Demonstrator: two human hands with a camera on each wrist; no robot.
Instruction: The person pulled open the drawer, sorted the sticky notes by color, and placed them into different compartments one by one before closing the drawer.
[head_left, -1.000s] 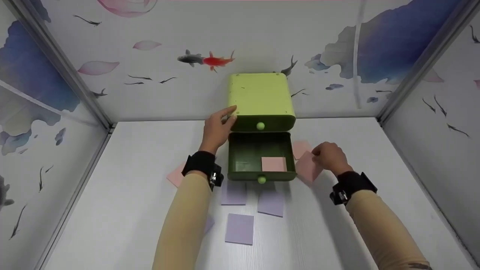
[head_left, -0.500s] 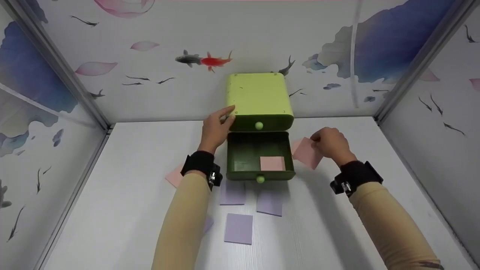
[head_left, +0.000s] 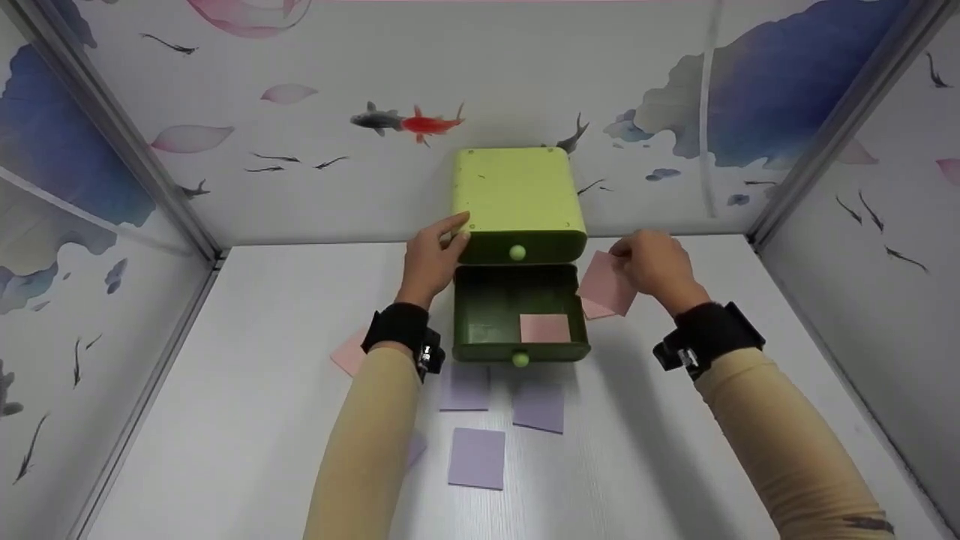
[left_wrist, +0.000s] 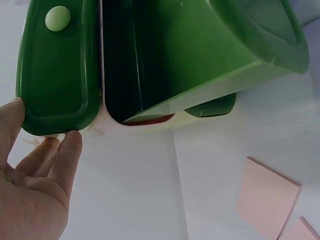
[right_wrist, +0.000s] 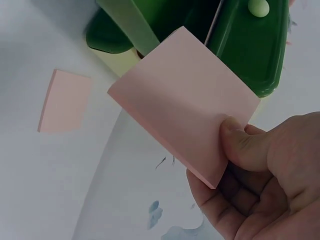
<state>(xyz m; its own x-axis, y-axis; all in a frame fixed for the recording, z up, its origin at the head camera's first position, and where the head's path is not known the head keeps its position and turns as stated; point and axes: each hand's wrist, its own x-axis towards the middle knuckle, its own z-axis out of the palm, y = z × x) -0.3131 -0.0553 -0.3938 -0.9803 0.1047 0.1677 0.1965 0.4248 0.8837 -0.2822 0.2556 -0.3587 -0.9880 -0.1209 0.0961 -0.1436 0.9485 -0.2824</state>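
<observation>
A small drawer cabinet [head_left: 517, 187] with a light green top stands against the back wall, its middle drawer [head_left: 487, 307] pulled out. Inside that drawer lies a pink sticky note pad [head_left: 545, 328]. My left hand [head_left: 433, 259] holds the cabinet's front left corner, beside the closed top drawer [left_wrist: 60, 70]. To the right of the cabinet, my right hand [head_left: 658, 266] pinches another pink sticky note pad [right_wrist: 185, 105] between thumb and fingers, raised near the drawer's right side. Behind and below it, a further pink pad [right_wrist: 65, 102] lies on the table.
Several purple note pads [head_left: 477, 457] lie on the white table [head_left: 225, 420] in front of the drawer. Pink pads [left_wrist: 267, 197] lie left of the cabinet, partly behind my left forearm. Patterned walls [head_left: 300, 195] enclose the table at the back and sides.
My right hand has lifted the pink sticky note pad and moved it away from me, up beside the drawer's right rear. My left hand has stayed at the cabinet corner.
</observation>
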